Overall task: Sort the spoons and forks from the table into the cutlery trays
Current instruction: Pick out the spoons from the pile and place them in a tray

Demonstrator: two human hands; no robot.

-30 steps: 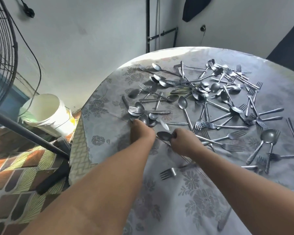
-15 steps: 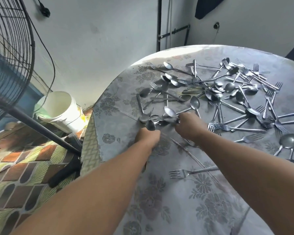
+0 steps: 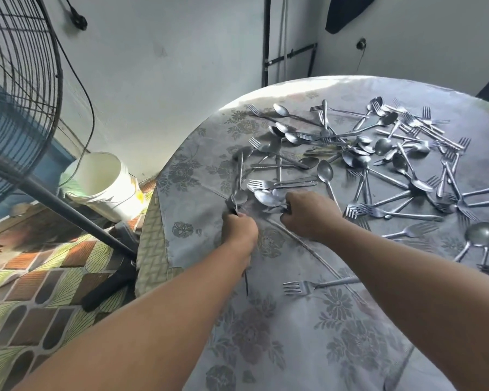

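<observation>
Both hands among scattered cutlery on round, cloth-covered surface (image 3: 308, 334).
Left hand (image 3: 239, 228) fisted around spoon handles, bowls (image 3: 239, 197) sticking up. Right hand (image 3: 308, 214) closed on spoon (image 3: 267, 198) near a fork (image 3: 295, 287). Bucket (image 3: 102, 184) and fan (image 3: 17, 88) at left, beside the surface.

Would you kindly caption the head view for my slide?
Left hand and right hand gather spoons from cutlery scattered over a floral tablecloth.
</observation>
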